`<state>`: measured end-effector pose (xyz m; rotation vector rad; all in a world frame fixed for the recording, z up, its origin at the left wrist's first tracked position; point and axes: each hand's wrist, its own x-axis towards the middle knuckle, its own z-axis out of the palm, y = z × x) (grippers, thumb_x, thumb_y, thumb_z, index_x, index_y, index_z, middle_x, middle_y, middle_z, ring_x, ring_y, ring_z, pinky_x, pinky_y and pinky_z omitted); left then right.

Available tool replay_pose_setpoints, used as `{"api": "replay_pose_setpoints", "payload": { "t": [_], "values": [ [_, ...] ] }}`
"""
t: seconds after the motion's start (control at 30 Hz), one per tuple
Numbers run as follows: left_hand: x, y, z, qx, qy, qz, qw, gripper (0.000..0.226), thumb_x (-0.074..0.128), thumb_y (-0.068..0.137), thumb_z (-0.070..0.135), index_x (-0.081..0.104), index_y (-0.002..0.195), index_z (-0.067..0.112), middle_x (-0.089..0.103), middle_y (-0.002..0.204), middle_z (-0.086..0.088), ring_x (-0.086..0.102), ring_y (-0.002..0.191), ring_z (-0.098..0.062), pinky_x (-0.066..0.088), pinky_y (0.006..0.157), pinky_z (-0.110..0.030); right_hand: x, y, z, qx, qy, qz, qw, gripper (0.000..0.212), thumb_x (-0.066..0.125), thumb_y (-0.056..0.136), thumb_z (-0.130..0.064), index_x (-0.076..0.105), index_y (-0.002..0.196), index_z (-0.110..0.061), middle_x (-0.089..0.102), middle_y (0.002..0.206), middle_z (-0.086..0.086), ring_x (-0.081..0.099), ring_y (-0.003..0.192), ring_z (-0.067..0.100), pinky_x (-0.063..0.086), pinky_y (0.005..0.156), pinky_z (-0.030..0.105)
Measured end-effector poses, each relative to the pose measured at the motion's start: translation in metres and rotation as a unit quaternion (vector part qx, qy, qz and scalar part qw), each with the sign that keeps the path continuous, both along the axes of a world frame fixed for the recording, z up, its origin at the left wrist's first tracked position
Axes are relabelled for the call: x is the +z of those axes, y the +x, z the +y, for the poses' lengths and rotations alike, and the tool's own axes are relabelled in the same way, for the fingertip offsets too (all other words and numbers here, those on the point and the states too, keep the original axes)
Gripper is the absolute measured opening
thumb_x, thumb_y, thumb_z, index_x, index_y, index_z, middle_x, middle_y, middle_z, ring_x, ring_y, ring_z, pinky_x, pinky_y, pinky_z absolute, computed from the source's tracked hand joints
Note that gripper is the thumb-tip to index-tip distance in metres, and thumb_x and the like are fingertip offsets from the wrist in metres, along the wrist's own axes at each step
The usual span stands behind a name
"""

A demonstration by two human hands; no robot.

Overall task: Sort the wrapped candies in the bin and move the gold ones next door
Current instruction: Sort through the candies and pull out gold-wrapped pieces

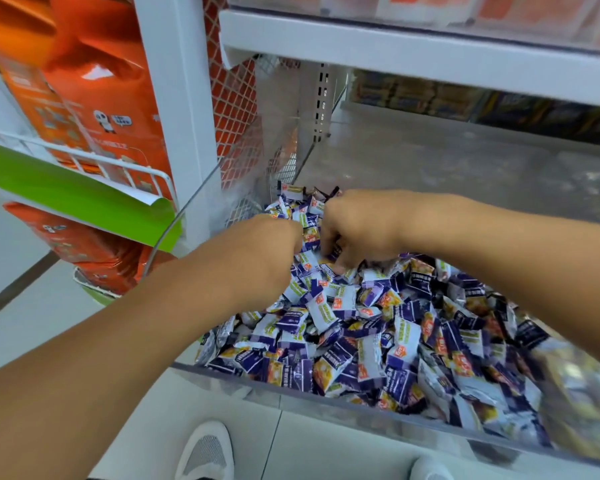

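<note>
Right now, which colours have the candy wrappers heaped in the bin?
Mostly purple and white, with small orange and yellow patches; the wrapped candies show best in the head view.

Even, bright, diffuse illumination is seen throughout, with only faint shadows cast. Soft glare is noted on the clear bin wall [326,403] and the orange packages [94,74]. Motion blur is seen at the lower right and upper shelf [412,53]. Straight lines are bowed toward the edges by wide-angle distortion.

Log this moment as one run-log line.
phase: sorting | left hand: fingers buried in purple-and-white wrapped candies | right hand: fingers curled into the pile, grip unclear | clear plastic bin: heaped
</note>
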<state>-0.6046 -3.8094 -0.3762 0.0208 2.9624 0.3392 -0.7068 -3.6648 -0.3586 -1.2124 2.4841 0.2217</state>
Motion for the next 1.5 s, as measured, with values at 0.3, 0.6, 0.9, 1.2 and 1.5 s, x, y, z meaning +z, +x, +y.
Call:
{"api": "replay_pose_setpoints", "payload": {
  "t": [0.3, 0.6, 0.9, 1.2, 1.5],
  "values": [
    [-0.015, -0.032, 0.033, 0.001, 0.088, -0.043, 0.995, 0.046, 0.070, 0.091, 0.038, 0.061, 0.134, 0.022, 0.066, 0.112, -0.005, 0.060, 0.108, -0.028, 0.051, 0.094, -0.041, 0.034, -0.014, 0.028, -0.074, 0.096, -0.042, 0.992, 0.059, 0.083, 0.077, -0.032, 0.062, 0.132, -0.035, 0.065, 0.126, -0.003, 0.067, 0.102, 0.020, 0.050, 0.092, 0.030],
    [-0.027, -0.036, 0.036, -0.007, 0.057, 0.013, 0.998, 0.021, 0.084, 0.079, 0.029, 0.076, 0.098, 0.024, 0.072, 0.108, -0.003, 0.067, 0.099, -0.027, 0.056, 0.090, -0.043, 0.041, -0.037, 0.049, -0.126, -0.010, -0.138, 0.982, 0.051, 0.085, 0.074, -0.030, 0.069, 0.122, -0.035, 0.050, 0.043, -0.009, 0.047, 0.052, 0.015, 0.039, 0.062, 0.027],
    [-0.025, -0.034, 0.028, 0.068, 0.231, -0.021, 0.970, 0.022, 0.081, 0.081, 0.012, 0.071, 0.101, 0.015, 0.072, 0.091, -0.003, 0.066, 0.079, -0.011, 0.054, 0.079, -0.026, 0.036, -0.029, 0.043, -0.139, -0.044, -0.179, 0.973, 0.035, 0.082, 0.079, -0.027, 0.072, 0.112, -0.031, 0.055, 0.054, -0.002, 0.045, 0.049, 0.014, 0.039, 0.061, 0.031],
    [0.020, 0.008, 0.047, 0.105, 0.562, 0.050, 0.819, 0.009, 0.065, 0.095, 0.021, 0.068, 0.102, 0.016, 0.051, 0.055, 0.015, 0.036, 0.035, -0.001, 0.027, 0.036, -0.014, 0.050, 0.030, 0.057, -0.451, -0.328, -0.470, 0.684, 0.033, 0.037, 0.106, -0.034, 0.054, 0.095, -0.008, 0.047, 0.067, 0.008, 0.036, 0.043, 0.008, 0.024, 0.027, 0.013],
    [0.059, 0.015, 0.116, -0.124, 0.367, 0.178, 0.904, 0.032, 0.064, 0.094, 0.021, 0.057, 0.125, 0.026, 0.060, 0.116, 0.009, 0.055, 0.079, 0.002, 0.043, 0.075, -0.021, 0.073, 0.106, 0.106, -0.455, -0.554, -0.582, 0.384, 0.068, 0.023, 0.097, -0.070, 0.061, 0.104, -0.014, 0.065, 0.088, 0.006, 0.062, 0.065, 0.017, 0.051, 0.055, 0.023]
  ]
}}
